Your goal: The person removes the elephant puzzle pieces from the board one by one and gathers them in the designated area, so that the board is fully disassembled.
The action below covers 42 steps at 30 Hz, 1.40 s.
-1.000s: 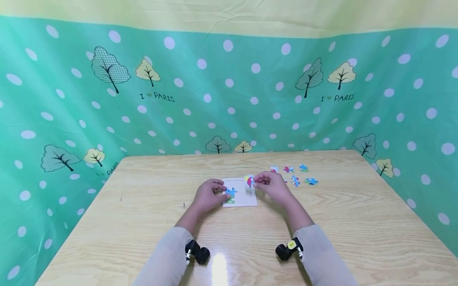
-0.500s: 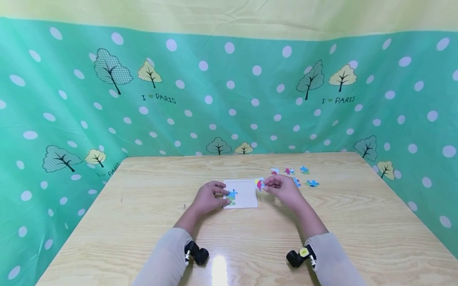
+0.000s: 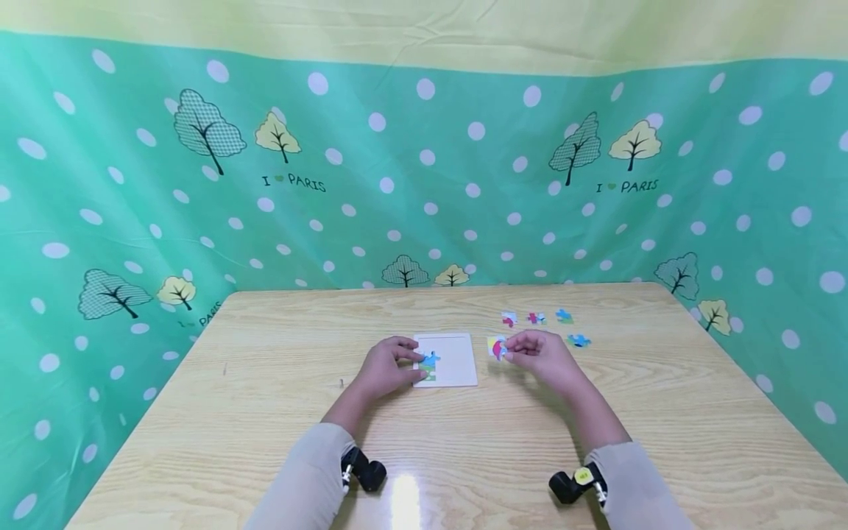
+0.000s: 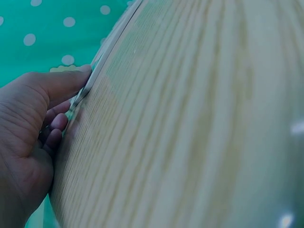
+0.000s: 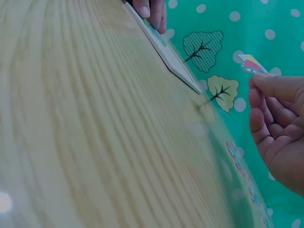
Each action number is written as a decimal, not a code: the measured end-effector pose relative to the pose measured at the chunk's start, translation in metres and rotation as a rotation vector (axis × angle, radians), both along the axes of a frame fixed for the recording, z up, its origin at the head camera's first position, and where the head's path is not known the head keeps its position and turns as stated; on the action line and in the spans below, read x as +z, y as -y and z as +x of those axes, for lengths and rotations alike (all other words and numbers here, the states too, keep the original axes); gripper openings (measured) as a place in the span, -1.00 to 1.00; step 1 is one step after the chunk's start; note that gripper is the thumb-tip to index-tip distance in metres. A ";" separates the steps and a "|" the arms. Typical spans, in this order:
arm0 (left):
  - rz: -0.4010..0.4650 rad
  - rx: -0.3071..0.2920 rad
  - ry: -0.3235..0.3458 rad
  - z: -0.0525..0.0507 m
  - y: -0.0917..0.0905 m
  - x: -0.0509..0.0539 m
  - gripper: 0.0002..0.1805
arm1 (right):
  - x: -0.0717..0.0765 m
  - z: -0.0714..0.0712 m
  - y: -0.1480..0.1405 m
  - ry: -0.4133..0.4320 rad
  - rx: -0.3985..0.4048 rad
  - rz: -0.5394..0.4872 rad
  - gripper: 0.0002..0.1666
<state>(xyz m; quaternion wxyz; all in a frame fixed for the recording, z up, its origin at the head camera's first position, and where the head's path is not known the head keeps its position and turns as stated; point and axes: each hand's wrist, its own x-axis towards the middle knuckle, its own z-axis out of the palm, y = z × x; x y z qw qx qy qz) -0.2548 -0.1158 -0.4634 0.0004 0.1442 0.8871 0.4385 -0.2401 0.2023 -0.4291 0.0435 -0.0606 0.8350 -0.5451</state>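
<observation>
A white puzzle tray (image 3: 457,362) lies flat on the table, with blue-and-green puzzle pieces (image 3: 428,359) joined along its left side. My left hand (image 3: 387,364) holds the tray's left edge, its thumb over the lower left corner by the pieces. Just right of the tray and above the table, my right hand (image 3: 539,355) pinches a puzzle piece (image 3: 495,348) between thumb and fingers. That piece shows yellow, red, blue and white; its print also faces up in part in the right wrist view (image 5: 252,64). In the left wrist view the left thumb (image 4: 71,81) touches the tray's rim.
Several loose puzzle pieces lie beyond the right hand, among them a red-and-white one (image 3: 509,319), a blue-and-green one (image 3: 564,315) and a blue one (image 3: 578,340). The wooden table (image 3: 298,324) ends at a green dotted curtain (image 3: 331,221) behind and at the sides.
My right hand has moved right with the puzzle piece, from over the tray to beside it, in front of some loose pieces. The left hand stays at the tray's left edge.
</observation>
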 end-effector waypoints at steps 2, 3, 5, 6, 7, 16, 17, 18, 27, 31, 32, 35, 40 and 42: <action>-0.006 0.000 -0.002 0.000 0.000 0.000 -0.76 | 0.000 0.001 -0.005 0.007 0.013 0.017 -0.79; -0.006 -0.001 -0.001 0.000 -0.001 0.000 -0.76 | 0.000 0.001 -0.008 0.012 0.022 0.026 -0.79; -0.006 -0.004 -0.001 0.000 -0.001 0.000 -0.76 | 0.000 0.002 -0.013 0.025 0.029 0.042 -0.79; -0.005 -0.007 -0.004 0.000 -0.001 0.000 -0.76 | 0.000 0.002 -0.016 0.031 0.031 0.050 -0.79; -0.005 -0.010 -0.006 0.000 -0.001 0.000 -0.75 | 0.000 0.003 -0.019 0.037 0.036 0.059 -0.79; -0.012 -0.015 -0.009 0.001 -0.001 0.002 -0.75 | -0.001 0.005 -0.040 0.061 0.126 0.122 -0.80; -0.013 -0.012 -0.006 0.000 -0.001 0.003 -0.75 | -0.001 0.005 -0.041 0.061 0.123 0.128 -0.81; -0.015 -0.011 -0.008 0.000 -0.001 0.002 -0.76 | -0.001 0.005 -0.043 0.060 0.115 0.141 -0.82; -0.005 0.005 0.003 0.002 -0.001 0.003 -0.76 | -0.006 -0.001 -0.048 0.061 0.045 0.193 -0.87; -0.006 0.008 0.006 0.002 -0.001 0.004 -0.76 | -0.010 -0.003 -0.046 0.023 0.050 0.249 -0.90; -0.008 0.008 0.005 0.002 -0.001 0.004 -0.76 | -0.010 -0.003 -0.046 0.016 0.050 0.263 -0.90; -0.016 0.001 -0.005 0.002 -0.001 0.003 -0.76 | -0.011 -0.003 -0.043 0.019 0.043 0.282 -0.91; -0.018 -0.015 -0.018 0.002 0.000 0.003 -0.75 | -0.010 -0.001 -0.041 0.022 0.043 0.296 -0.90; -0.018 -0.013 -0.018 0.002 0.001 0.003 -0.75 | -0.009 0.001 -0.041 0.018 0.046 0.292 -0.89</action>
